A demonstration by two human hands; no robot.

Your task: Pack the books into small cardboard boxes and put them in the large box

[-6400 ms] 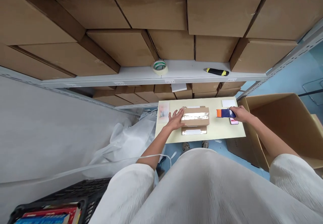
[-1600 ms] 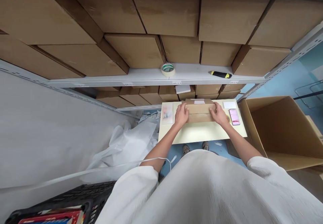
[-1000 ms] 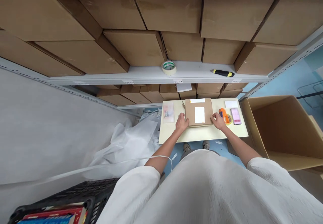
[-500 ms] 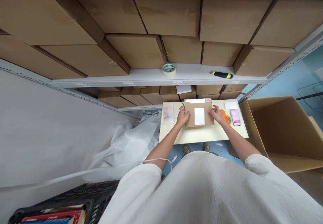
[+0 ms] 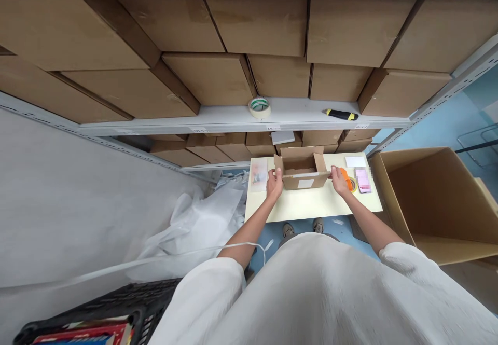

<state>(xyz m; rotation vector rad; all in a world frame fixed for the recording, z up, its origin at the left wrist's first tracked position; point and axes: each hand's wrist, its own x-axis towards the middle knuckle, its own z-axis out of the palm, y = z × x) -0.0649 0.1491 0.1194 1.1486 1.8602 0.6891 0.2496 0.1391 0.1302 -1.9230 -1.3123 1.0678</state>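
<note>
A small cardboard box [image 5: 290, 181] stands on the pale yellow table [image 5: 288, 209], its top flaps spread and its inside showing. A white label [image 5: 305, 183] is stuck on the side facing me. My left hand [image 5: 274, 183] grips the box at its left end, thumb up by the side flap. At the other end, my right hand [image 5: 339, 180] pinches the right flap near its edge. Close beside my right hand lie an orange tape dispenser [image 5: 344, 175] and a roll of yellow tape [image 5: 353, 184].
A pink printed item [image 5: 363, 180] and a white card [image 5: 355, 162] lie at the table's right. A clear packet [image 5: 259, 175] is at its left. Shelves of cartons [image 5: 278, 78] hold a tape roll [image 5: 260, 107] and a cutter [image 5: 340, 114]. A large open carton [image 5: 439, 205] stands right.
The box has tilted from having its labelled face up to standing with its open top up. Both hands have turned with it, staying at its two ends.
</note>
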